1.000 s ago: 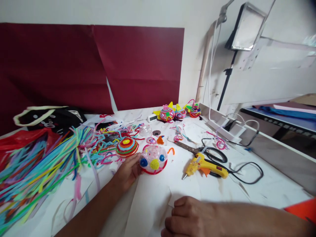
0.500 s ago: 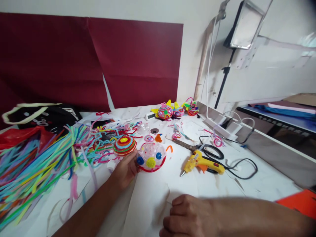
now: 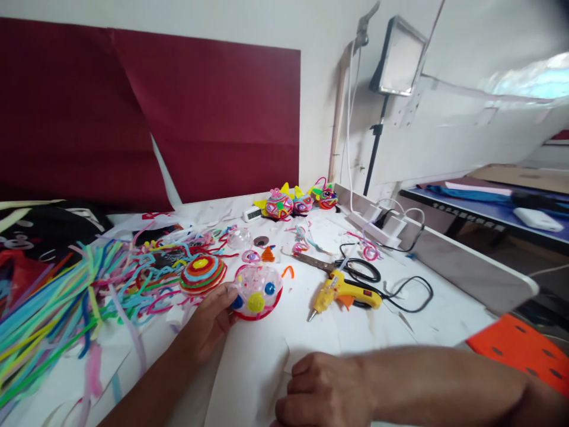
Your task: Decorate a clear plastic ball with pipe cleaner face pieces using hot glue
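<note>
Left hand [image 3: 208, 320] has its fingers clamped on the clear dome toy [image 3: 256, 290] on the worktop [image 3: 377, 332]; right hand [image 3: 322, 394] rests near, fingers curled together; glue gun [image 3: 342, 292] lies right.

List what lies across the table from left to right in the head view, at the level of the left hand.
Heap of pipe cleaners → striped spiral disc → left hand → clear dome with pom-pom face → yellow glue gun → black cable loop.
</note>
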`<act>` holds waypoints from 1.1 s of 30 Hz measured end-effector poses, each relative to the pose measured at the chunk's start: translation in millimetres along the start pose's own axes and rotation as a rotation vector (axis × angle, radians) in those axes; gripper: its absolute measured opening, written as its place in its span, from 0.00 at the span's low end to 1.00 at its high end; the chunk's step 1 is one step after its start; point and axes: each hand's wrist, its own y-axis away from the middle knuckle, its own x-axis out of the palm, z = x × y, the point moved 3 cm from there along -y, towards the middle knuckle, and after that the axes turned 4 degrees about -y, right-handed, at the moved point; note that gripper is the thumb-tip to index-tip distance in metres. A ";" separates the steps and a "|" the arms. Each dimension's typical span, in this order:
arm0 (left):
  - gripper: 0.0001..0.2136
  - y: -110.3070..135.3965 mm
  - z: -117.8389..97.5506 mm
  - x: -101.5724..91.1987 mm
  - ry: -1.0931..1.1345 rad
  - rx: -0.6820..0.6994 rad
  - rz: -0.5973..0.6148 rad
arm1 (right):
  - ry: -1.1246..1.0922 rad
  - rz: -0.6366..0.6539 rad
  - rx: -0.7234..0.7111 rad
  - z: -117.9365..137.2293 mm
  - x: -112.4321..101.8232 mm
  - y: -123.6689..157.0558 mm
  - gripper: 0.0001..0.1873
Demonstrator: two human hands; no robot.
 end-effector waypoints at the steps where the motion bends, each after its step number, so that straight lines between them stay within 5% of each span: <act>1: 0.12 0.2 -0.1 0.5 -0.006 0.000 0.001 | 0.000 -0.010 -0.009 -0.4 -1.5 -0.7 0.04; 18: 0.12 -1.6 -2.3 -1.4 -0.018 0.042 -0.048 | 0.027 -0.070 -0.086 1.2 -11.3 -6.3 0.07; 25: 0.03 -3.1 -4.1 -0.3 0.061 0.025 -0.086 | -0.002 -0.132 -0.093 1.0 -16.0 -8.4 0.12; 33: 0.11 -2.0 -7.5 4.6 0.152 -0.060 -0.120 | -0.036 -0.133 -0.070 1.6 -20.1 -9.0 0.13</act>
